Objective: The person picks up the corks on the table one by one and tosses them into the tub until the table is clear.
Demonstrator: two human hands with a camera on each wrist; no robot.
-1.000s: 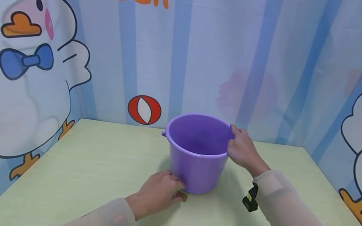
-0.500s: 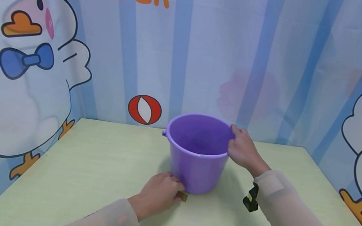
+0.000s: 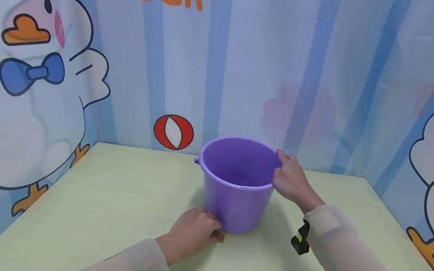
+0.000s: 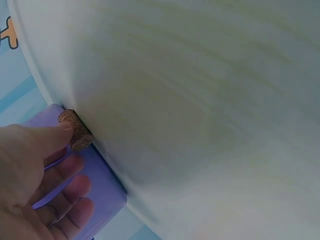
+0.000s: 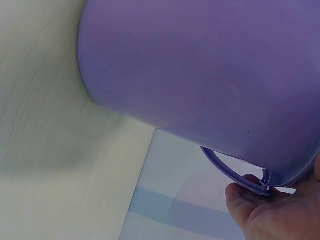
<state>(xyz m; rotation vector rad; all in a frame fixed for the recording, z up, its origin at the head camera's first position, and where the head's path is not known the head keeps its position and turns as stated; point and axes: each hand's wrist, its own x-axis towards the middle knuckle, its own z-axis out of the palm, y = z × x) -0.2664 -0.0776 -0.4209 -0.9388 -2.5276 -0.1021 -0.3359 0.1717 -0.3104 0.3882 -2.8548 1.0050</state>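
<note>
A purple bucket stands upright on the table, its mouth facing up. My right hand grips the bucket's rim on the right side, and in the right wrist view its fingers are beside the purple handle where it joins the rim. Low at the bucket's front left, my left hand pinches a cork, with the thumb on its near side. The cork lies against the bucket's base, close to the tabletop. In the left wrist view the other fingers are loosely bent in front of the bucket wall.
The pale green table extends around the bucket, its back edge close behind. A blue striped curtain with printed ducks hangs behind and along both sides.
</note>
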